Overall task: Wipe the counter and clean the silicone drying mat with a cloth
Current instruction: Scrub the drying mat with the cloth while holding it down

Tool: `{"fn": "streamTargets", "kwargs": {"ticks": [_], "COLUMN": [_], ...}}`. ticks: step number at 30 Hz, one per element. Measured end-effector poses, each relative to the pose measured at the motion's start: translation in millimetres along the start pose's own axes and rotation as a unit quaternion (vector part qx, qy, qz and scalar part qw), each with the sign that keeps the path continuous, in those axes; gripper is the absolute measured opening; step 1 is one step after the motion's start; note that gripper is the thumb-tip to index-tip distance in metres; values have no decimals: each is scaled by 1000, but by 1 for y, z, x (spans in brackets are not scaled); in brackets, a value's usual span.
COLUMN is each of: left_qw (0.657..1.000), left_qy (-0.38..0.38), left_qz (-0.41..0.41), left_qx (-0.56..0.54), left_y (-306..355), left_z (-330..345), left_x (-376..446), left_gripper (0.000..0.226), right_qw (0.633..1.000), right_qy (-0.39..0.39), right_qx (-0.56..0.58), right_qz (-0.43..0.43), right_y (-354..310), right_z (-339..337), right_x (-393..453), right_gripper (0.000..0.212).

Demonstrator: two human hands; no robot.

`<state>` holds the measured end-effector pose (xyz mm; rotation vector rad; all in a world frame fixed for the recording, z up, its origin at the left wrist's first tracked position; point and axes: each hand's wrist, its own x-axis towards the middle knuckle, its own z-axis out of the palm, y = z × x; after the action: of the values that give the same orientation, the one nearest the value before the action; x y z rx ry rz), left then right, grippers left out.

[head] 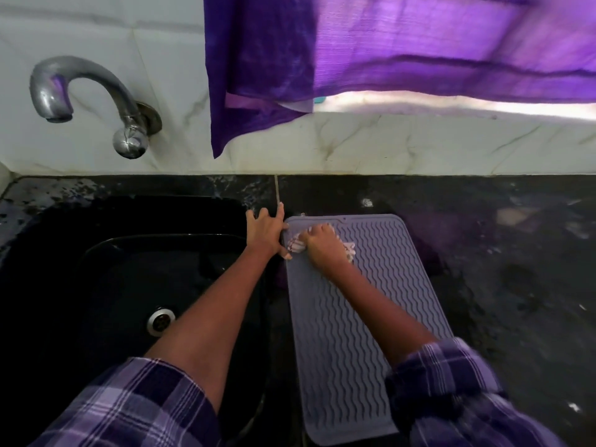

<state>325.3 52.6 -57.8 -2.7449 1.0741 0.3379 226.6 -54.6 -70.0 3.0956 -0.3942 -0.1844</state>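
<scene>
right hand presses cloth (sink beside)

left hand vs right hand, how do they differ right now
The left hand lies spread and flat at the far left edge of the silicone drying mat, holding nothing. The right hand is closed on a white cloth and presses it onto the mat's ridged top. Both sit at the mat's far end, with plaid sleeves rolled up.

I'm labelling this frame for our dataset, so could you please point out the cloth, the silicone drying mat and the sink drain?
cloth (296, 245): head view, bunched part left of the right hand.
silicone drying mat (348, 350): head view, bare ridged middle.
sink drain (160, 321): head view, metal ring's centre.
</scene>
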Motion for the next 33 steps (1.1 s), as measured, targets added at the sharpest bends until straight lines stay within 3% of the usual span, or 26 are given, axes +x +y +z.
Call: {"fn": "streamTargets", "kwargs": {"ticks": [5, 8, 12, 17, 19, 21, 23, 28, 31, 33], "left_qw": [999, 999, 997, 995, 987, 974, 980, 992, 994, 998], "left_qy": [-41, -28, -16, 15, 75, 101, 67, 29, -29, -19], "left_qz": [10, 2, -3, 11, -26, -77, -89, -45, -27, -37], "left_qx": [-32, -46, -72, -101, -143, -186, -167, -111, -97, -52], "left_y": [-4, -11, -15, -15, -14, -14, -11, 1, 16, 21], "left_z": [-16, -23, -12, -12, -16, -19, -20, -22, -21, -14], "left_x": [7, 16, 15, 17, 16, 13, 8, 10, 5, -3], "left_gripper": [105, 82, 80, 78, 75, 84, 99, 113, 138, 146], "right_qw": [992, 999, 999, 990, 995, 996, 995, 994, 998, 998], "right_qy": [-125, -48, 26, -124, -65, -2, 13, 37, 33, 42], "right_qx": [25, 19, 39, 67, 75, 95, 88, 78, 48, 19], "right_qz": [-9, 9, -23, -3, 0, -4, -35, -64, -37, -36], "right_y": [0, -7, -13, 5, 4, -5, -13, -1, -8, -11], "right_z": [-43, -49, -16, -30, -36, -34, -20, -12, -12, -14], "right_x": [17, 48, 19, 21, 37, 43, 40, 39, 44, 44], "right_gripper": [34, 33, 35, 37, 33, 33, 32, 33, 32, 31]}}
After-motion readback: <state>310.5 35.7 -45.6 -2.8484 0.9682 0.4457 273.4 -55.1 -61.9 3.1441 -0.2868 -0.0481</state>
